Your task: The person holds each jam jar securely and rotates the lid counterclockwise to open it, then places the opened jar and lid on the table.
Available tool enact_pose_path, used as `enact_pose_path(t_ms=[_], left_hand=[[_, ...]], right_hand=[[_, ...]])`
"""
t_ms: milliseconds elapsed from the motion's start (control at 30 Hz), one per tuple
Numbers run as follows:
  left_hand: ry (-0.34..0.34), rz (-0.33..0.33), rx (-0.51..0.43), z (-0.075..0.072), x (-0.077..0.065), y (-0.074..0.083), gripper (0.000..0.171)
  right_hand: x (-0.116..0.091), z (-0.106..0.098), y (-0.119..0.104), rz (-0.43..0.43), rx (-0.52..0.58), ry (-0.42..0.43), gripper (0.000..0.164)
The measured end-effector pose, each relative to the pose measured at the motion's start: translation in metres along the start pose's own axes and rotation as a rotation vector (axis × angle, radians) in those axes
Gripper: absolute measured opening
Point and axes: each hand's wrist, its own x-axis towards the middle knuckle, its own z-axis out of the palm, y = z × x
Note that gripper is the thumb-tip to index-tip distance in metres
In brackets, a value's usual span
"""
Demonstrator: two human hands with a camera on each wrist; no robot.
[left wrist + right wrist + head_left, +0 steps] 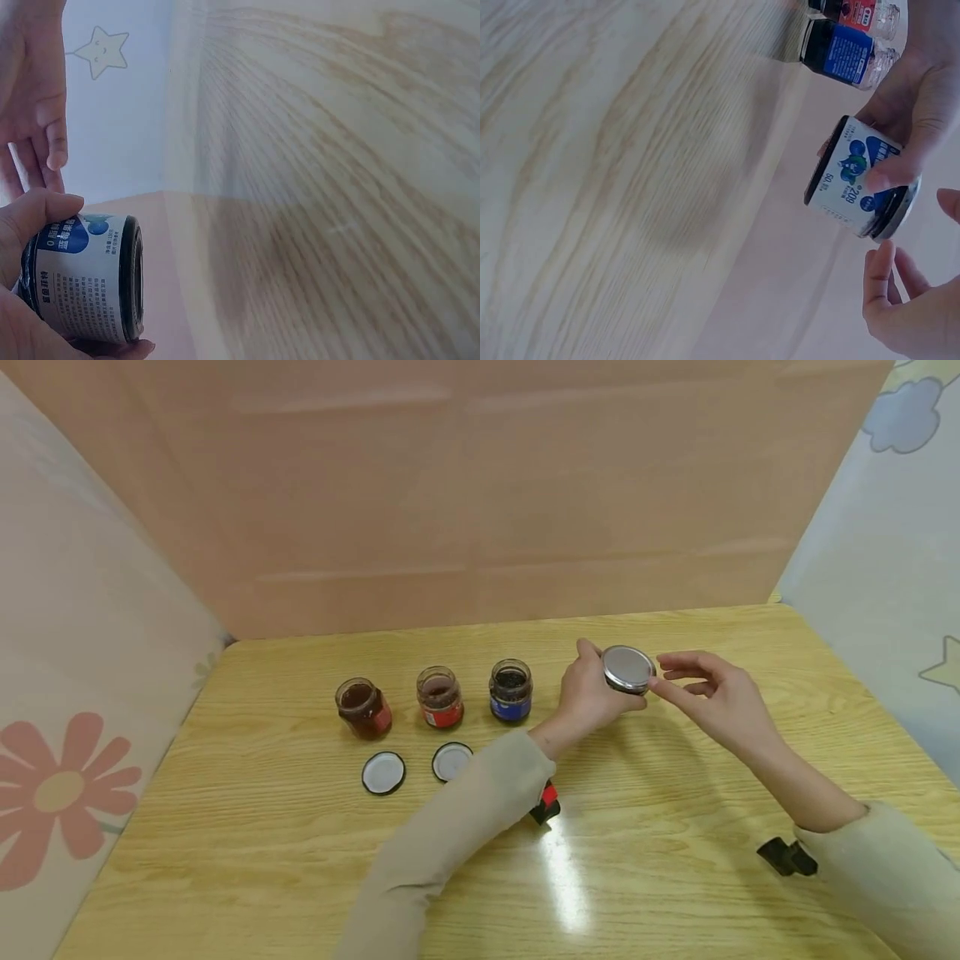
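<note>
My left hand (588, 693) grips a small jar (855, 176) with a white and blue label showing blueberries, held above the table. A silver lid (628, 667) covers the top of this jar. Fingers curl around its side, with the thumb across the label in the right wrist view. Close to the lid's right edge is my right hand (720, 702), fingers loosely bent and spread. One of its fingertips is at the lid's rim; whether it presses there I cannot tell. In the left wrist view the jar's base faces the table.
Three lidless jars stand to the left: a dark red one (366, 710), a red-labelled one (441, 697) and a blue-labelled one (512, 692). Two lids, a left lid (383, 772) and a right lid (452, 761), lie before them. A pink backdrop (465, 493) rises behind the wooden table (247, 827).
</note>
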Motion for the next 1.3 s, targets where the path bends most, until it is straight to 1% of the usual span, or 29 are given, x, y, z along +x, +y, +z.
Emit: enact_pose_path(t_ms=[67, 167, 300, 467, 600, 733, 833, 967, 1100, 1200, 1300], left_hand=[[-0.010, 0.004, 0.006, -0.004, -0.002, 0.001, 0.070], [-0.018, 0.014, 0.040, -0.010, -0.005, 0.001, 0.069], [-0.026, 0.028, 0.072, -0.018, -0.009, 0.001, 0.071], [-0.040, 0.056, 0.053, -0.026, -0.016, 0.000, 0.069], [-0.037, 0.080, 0.040, -0.032, -0.022, -0.001, 0.068], [-0.017, 0.100, 0.038, -0.036, -0.027, -0.001, 0.067], [-0.003, 0.115, 0.049, -0.038, -0.029, 0.000, 0.066], [0.019, 0.110, 0.079, -0.040, -0.032, 0.000, 0.067], [0.050, 0.099, 0.113, -0.041, -0.033, 0.000, 0.067], [0.068, 0.098, 0.111, -0.041, -0.033, 0.000, 0.066], [0.083, 0.093, 0.100, -0.042, -0.033, -0.001, 0.065]], right_hand=[[0.000, 0.003, -0.002, -0.007, 0.009, 0.006, 0.046], [-0.001, 0.007, -0.004, -0.002, 0.029, 0.005, 0.048], [-0.001, 0.013, -0.008, -0.009, 0.048, -0.009, 0.051], [0.000, 0.019, -0.014, -0.022, 0.059, -0.019, 0.053], [0.001, 0.025, -0.018, -0.040, 0.063, -0.012, 0.055], [0.002, 0.031, -0.020, -0.078, 0.049, 0.008, 0.059], [0.003, 0.036, -0.023, -0.083, 0.046, 0.031, 0.061], [0.003, 0.041, -0.028, -0.059, 0.049, 0.054, 0.062], [0.004, 0.047, -0.032, -0.015, 0.068, 0.072, 0.064], [0.005, 0.052, -0.035, 0.011, 0.092, 0.093, 0.064], [0.006, 0.055, -0.036, 0.017, 0.110, 0.120, 0.063]])
